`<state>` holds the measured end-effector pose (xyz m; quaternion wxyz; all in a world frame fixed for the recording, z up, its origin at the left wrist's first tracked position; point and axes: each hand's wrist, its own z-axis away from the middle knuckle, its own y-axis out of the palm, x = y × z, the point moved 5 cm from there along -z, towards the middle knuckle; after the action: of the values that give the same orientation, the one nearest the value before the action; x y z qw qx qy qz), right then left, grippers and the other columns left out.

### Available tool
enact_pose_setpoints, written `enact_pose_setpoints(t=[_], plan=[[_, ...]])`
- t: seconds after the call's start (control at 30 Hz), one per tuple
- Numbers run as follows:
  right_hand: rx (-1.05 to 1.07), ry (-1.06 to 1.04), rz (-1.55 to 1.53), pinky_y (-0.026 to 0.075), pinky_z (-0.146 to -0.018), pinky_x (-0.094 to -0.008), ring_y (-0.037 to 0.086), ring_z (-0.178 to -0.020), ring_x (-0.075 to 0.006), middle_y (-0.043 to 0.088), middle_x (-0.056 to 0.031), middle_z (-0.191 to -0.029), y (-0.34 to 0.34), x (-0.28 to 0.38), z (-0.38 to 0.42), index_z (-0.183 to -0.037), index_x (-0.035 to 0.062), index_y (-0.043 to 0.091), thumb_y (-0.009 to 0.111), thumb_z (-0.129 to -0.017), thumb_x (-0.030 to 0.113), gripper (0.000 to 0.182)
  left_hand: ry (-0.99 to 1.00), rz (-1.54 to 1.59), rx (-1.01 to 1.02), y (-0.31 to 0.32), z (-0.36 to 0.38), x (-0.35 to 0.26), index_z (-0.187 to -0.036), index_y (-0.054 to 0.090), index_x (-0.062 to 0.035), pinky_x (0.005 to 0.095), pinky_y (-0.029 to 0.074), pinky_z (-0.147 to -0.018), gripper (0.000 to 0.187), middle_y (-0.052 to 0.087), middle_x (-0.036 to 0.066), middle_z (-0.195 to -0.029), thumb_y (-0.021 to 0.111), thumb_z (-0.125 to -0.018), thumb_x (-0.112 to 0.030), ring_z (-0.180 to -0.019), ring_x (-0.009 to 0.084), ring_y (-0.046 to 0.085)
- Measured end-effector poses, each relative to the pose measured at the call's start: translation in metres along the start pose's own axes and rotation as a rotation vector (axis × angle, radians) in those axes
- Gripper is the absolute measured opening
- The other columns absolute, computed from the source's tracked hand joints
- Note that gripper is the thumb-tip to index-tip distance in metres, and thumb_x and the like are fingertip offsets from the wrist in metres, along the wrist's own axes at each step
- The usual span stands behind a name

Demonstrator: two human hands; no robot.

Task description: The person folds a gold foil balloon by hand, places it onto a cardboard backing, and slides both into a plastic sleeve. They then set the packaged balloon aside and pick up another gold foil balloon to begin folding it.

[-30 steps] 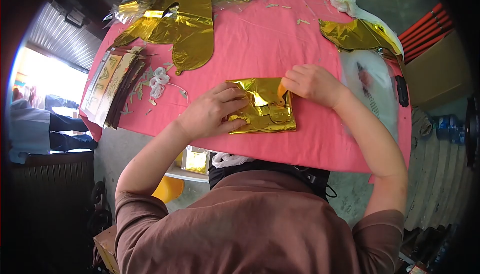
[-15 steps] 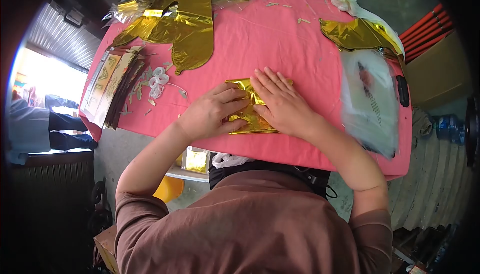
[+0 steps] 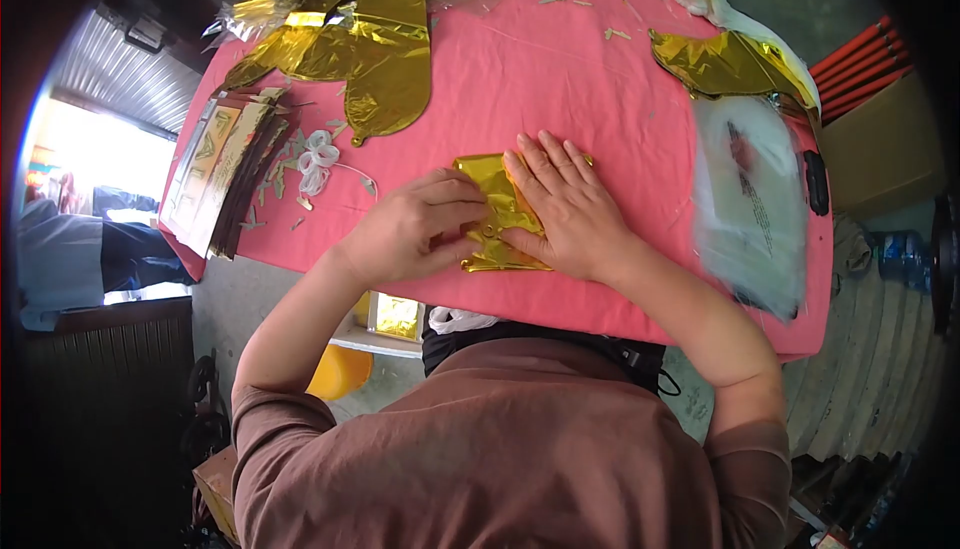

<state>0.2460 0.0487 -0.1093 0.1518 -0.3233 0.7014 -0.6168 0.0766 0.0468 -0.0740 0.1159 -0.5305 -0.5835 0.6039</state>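
Note:
A gold foil balloon (image 3: 510, 211), folded into a flat rectangle, lies on the pink cloth near the table's front edge. My right hand (image 3: 568, 211) presses flat over its right part, fingers stretched out and slightly spread. At the left edge of the foil is my left hand (image 3: 422, 227), its fingers bent and the thumb apart from them, with nothing visible between. The foil's right side is partly hidden under my right hand.
Unfolded gold foil balloons (image 3: 390, 69) cover the back left of the pink table (image 3: 560, 69). A stack of printed cards (image 3: 215, 174) and white string (image 3: 318, 164) lie left. Clear plastic bags (image 3: 750, 209) and another gold foil piece (image 3: 735, 64) lie right. A person (image 3: 75, 249) is far left.
My left hand has drawn slightly back to the left from the foil, showing more of its surface. My right hand stays flat on it, shifted slightly right in view.

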Motion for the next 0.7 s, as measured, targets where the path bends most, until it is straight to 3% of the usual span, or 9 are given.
enact_pose_setpoints(t=[0.07, 0.1, 0.17, 0.2, 0.37, 0.47, 0.57, 0.63, 0.7], plan=[[0.014, 0.014, -0.024, 0.013, -0.113, -0.0453, 0.02, -0.137, -0.0348, 0.026, -0.0195, -0.147, -0.001, 0.001, 0.0, -0.141, 0.0018, 0.03, 0.051, -0.085, 0.052, 0.078, -0.136, 0.251, 0.006, -0.006, 0.011, 0.023, -0.107, 0.061, -0.0008, 0.0384, 0.045, -0.09, 0.031, 0.058, 0.017, -0.109, 0.066, -0.078, -0.009, -0.106, 0.032, 0.054], [0.008, 0.006, -0.026, 0.013, -0.113, -0.0453, 0.02, -0.137, -0.0348, 0.026, -0.0195, -0.147, -0.001, 0.001, 0.0, -0.141, 0.0018, 0.03, 0.051, -0.085, 0.052, 0.078, -0.141, 0.242, 0.003, -0.01, 0.01, 0.024, -0.107, 0.061, -0.0008, 0.0384, 0.045, -0.09, 0.031, 0.058, 0.017, -0.109, 0.066, -0.078, -0.009, -0.106, 0.032, 0.054], [0.012, 0.005, -0.013, 0.013, -0.113, -0.0456, 0.02, -0.137, -0.035, 0.026, -0.0195, -0.147, 0.001, 0.001, 0.0, -0.141, 0.0018, 0.029, 0.05, -0.086, 0.052, 0.077, -0.318, 0.07, -0.232, -0.032, 0.006, 0.032, -0.106, 0.06, 0.0, 0.0377, 0.044, -0.092, 0.026, 0.06, 0.018, -0.107, 0.062, -0.081, -0.009, -0.102, 0.0327, 0.056], [0.007, -0.001, -0.012, 0.013, -0.113, -0.0456, 0.02, -0.137, -0.035, 0.026, -0.0195, -0.147, 0.001, 0.001, 0.0, -0.141, 0.0018, 0.029, 0.05, -0.086, 0.052, 0.077, -0.188, -0.098, -0.239, -0.028, 0.002, 0.026, -0.114, 0.057, 0.0005, 0.0391, 0.041, -0.097, 0.032, 0.055, 0.019, -0.12, 0.059, -0.083, -0.009, -0.114, 0.0338, 0.051], [0.02, 0.0, 0.005, 0.012, -0.113, -0.0456, 0.02, -0.137, -0.0349, 0.026, -0.0197, -0.147, 0.001, 0.001, 0.0, -0.141, 0.0018, 0.029, 0.047, -0.086, 0.053, 0.077, -0.104, -0.06, 0.02, 0.002, -0.002, 0.021, -0.13, 0.043, 0.0027, 0.0403, 0.032, -0.107, 0.049, 0.039, 0.018, -0.14, 0.056, -0.085, -0.011, -0.133, 0.0321, 0.032], [0.01, 0.001, -0.011, 0.011, -0.113, -0.0456, 0.02, -0.137, -0.0347, 0.026, -0.0198, -0.147, 0.0, 0.001, 0.001, -0.141, 0.0017, 0.029, 0.047, -0.087, 0.054, 0.078, -0.062, -0.136, 0.03, 0.002, 0.001, 0.021, -0.126, 0.049, 0.0022, 0.0405, 0.032, -0.107, 0.045, 0.045, 0.018, -0.135, 0.058, -0.084, -0.01, -0.131, 0.0333, 0.036], [0.024, -0.001, 0.003, 0.011, -0.113, -0.0458, 0.02, -0.138, -0.0348, 0.025, -0.0199, -0.147, 0.001, 0.001, 0.0, -0.141, 0.0014, 0.028, 0.047, -0.087, 0.054, 0.078, -0.075, 0.017, 0.003, -0.007, 0.006, 0.028, -0.12, 0.056, 0.0003, 0.0383, 0.037, -0.103, 0.039, 0.051, 0.015, -0.131, 0.06, -0.082, -0.005, -0.126, 0.0317, 0.043], [0.022, -0.002, 0.004, 0.01, -0.113, -0.046, 0.019, -0.138, -0.0349, 0.025, -0.0199, -0.147, 0.002, 0.001, 0.0, -0.141, 0.0013, 0.028, 0.047, -0.087, 0.054, 0.078, -0.311, 0.219, -0.136, -0.017, 0.008, 0.041, -0.105, 0.062, -0.0004, 0.0386, 0.044, -0.091, 0.025, 0.061, 0.017, -0.11, 0.06, -0.081, -0.004, -0.109, 0.032, 0.055], [0.02, 0.003, 0.007, 0.01, -0.113, -0.0462, 0.019, -0.138, -0.0351, 0.025, -0.02, -0.147, 0.002, 0.001, 0.001, -0.141, 0.0012, 0.028, 0.047, -0.087, 0.054, 0.079, -0.302, 0.148, -0.201, -0.021, 0.003, 0.05, -0.102, 0.062, -0.0007, 0.0385, 0.045, -0.087, 0.021, 0.061, 0.016, -0.105, 0.061, -0.081, -0.004, -0.102, 0.0313, 0.056]])
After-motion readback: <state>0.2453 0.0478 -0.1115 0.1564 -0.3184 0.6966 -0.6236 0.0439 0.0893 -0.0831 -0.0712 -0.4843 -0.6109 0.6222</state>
